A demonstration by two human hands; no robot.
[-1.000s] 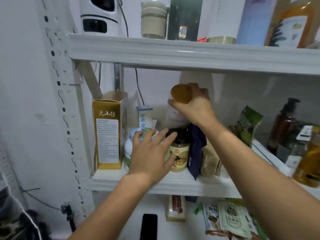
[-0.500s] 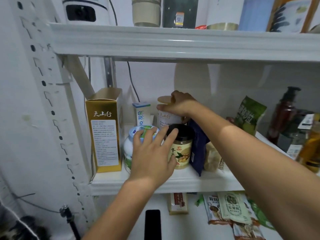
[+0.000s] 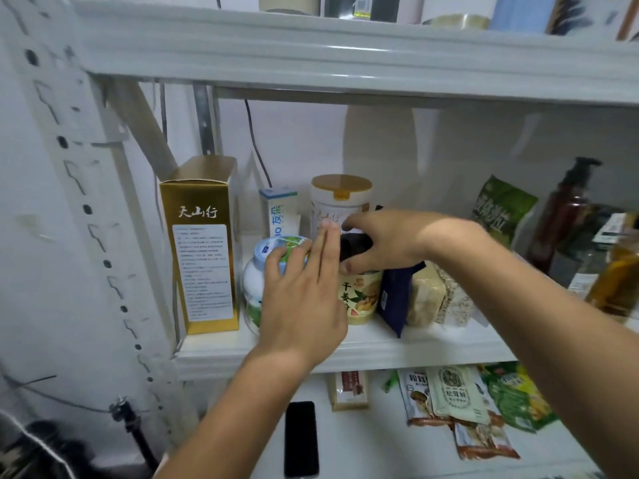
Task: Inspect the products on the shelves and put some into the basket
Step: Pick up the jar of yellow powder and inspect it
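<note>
The right hand (image 3: 383, 242) was seen curled over the black lid of a yellow-labelled jar (image 3: 359, 299) on the middle shelf (image 3: 345, 350), thumb low and fingers arched around the cap. The left hand (image 3: 304, 295) was held with fingers straight, laid against a blue-lidded tub (image 3: 262, 271) at the jar's 9 o'clock. A white canister (image 3: 340, 202) was noted standing free at the jar's 12 o'clock, a gold box (image 3: 204, 250) further out at 9 o'clock, a dark blue pouch (image 3: 396, 295) touching at 3 o'clock.
</note>
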